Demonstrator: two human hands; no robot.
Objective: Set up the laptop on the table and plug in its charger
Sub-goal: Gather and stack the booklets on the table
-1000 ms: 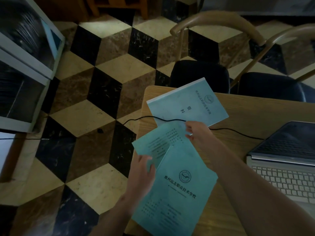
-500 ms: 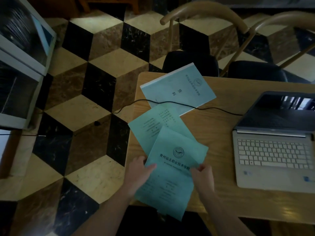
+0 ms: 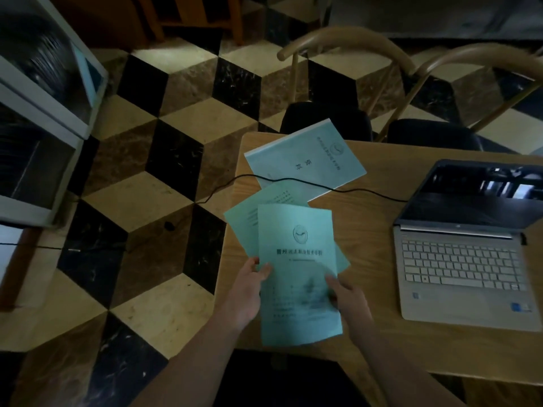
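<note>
Since a moment ago both hands have squared the top booklet so it lies straight along the near table edge instead of slanting, and the right hand has slid to its lower right side. Now the left hand pinches that booklet's left edge, thumb on top and fingers beneath, while the right hand grips the right edge, thumb on the cover and fingers curled under. A second booklet fans out from under it to the left, its corner past the table edge. A third, paler booklet lies farther back, tilted, near the far left corner. The laptop sits open on the right of the table, well apart from the hands, screen dark with reflections, keyboard facing the person. A black cable runs from the laptop's left side across the table, over the lower edge of the pale booklet, and drops off the left edge to the chequered floor; whether it is seated in the laptop cannot be told. Two chairs with curved wooden backs and dark seats stand behind the table. A white cabinet stands at the left.
</note>
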